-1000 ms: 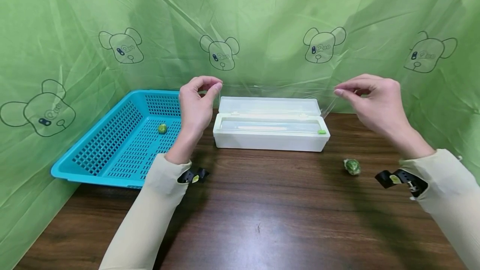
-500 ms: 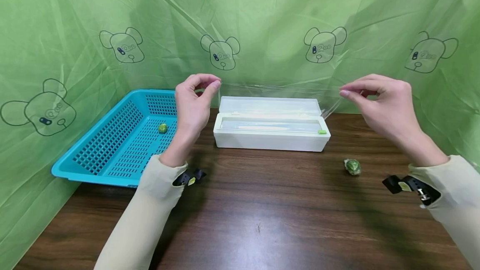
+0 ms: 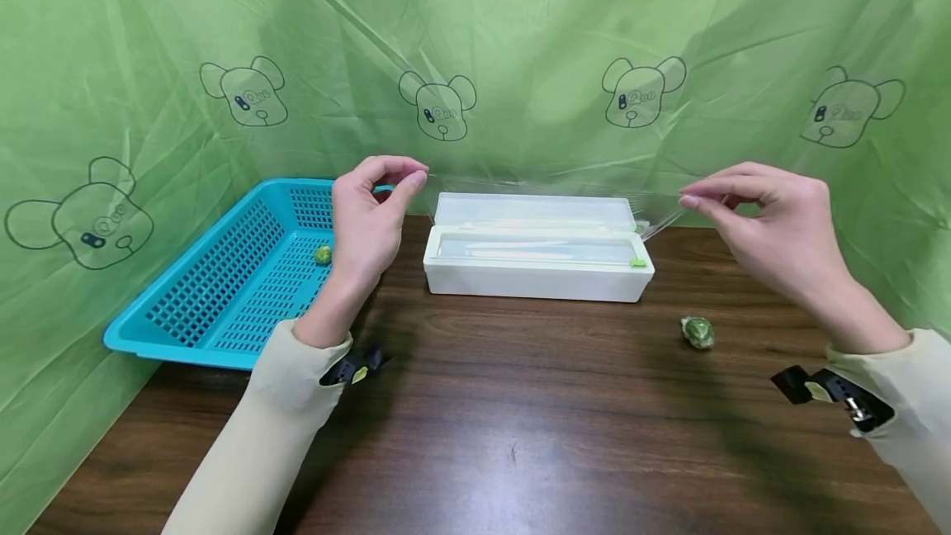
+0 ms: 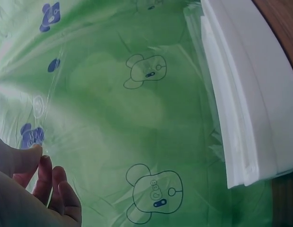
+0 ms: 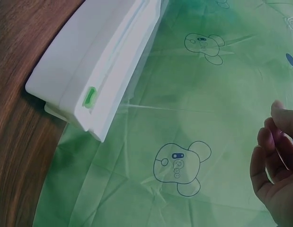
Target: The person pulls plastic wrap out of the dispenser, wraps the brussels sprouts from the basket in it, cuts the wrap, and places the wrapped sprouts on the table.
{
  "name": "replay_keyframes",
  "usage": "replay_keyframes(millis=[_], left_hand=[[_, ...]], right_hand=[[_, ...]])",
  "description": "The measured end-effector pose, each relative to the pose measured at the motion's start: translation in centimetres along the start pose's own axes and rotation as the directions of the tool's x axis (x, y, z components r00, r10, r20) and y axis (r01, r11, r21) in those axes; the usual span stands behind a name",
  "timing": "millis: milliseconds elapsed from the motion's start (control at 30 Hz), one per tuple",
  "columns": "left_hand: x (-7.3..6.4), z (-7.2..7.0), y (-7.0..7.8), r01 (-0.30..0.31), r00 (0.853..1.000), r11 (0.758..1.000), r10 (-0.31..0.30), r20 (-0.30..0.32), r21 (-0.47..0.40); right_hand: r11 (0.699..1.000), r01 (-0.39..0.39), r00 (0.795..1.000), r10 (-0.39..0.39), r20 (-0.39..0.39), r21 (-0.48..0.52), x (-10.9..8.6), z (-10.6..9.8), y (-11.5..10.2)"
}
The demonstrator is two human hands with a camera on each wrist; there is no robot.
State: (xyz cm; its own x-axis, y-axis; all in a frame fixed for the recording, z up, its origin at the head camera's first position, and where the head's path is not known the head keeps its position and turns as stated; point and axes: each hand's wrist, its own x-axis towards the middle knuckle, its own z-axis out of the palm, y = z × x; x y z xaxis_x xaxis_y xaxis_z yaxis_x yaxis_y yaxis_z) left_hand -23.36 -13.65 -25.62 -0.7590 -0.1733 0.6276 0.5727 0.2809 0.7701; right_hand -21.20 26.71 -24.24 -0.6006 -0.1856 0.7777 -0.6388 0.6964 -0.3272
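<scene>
A thin sheet of clear plastic wrap stretches between both hands behind and above a white wrap dispenser box. My left hand pinches its left corner between thumb and index finger, in front of the basket's right side. The right corner is pinched by my right hand, up beyond the box's right end. From there the film runs back down toward the box, showing as a taut shiny line in the right wrist view. The dispenser's lid stands raised, and a small green slider sits at its right front.
A blue perforated basket stands at the left with one small green Brussels sprout inside. Another sprout, in shiny film, lies on the brown wooden table at the right. A green curtain with bear-head outlines hangs behind.
Both hands have spread farther apart, the left moving left and the right moving right and slightly lower, with the wrap still pinched. The box and sprouts have stayed put.
</scene>
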Motion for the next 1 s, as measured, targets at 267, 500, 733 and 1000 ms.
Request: replay_keyframes(millis=[267,500,733,1000], left_hand=[[-1.4,-1.3,0.4,-0.048,0.996,0.998,0.045,0.073,0.038],[-3.2,-2.9,0.3,-0.120,0.976,0.991,0.108,0.187,0.052],[-5.0,-4.6,-0.2,-0.173,0.925,0.985,0.167,0.342,-0.015],[-7.3,-6.4,-0.7,-0.280,0.842,0.959,0.222,0.492,0.046]], right_hand=[[0.998,0.063,0.998,-0.063,0.027,0.006,-1.7,-0.7,-1.2],[0.993,0.117,0.988,-0.119,0.100,0.029,-3.9,-1.4,-1.3],[0.975,0.191,0.969,-0.205,0.135,0.109,-6.2,-1.5,-1.3],[0.940,0.294,0.935,-0.320,0.152,0.171,-8.5,-0.9,-1.4]])
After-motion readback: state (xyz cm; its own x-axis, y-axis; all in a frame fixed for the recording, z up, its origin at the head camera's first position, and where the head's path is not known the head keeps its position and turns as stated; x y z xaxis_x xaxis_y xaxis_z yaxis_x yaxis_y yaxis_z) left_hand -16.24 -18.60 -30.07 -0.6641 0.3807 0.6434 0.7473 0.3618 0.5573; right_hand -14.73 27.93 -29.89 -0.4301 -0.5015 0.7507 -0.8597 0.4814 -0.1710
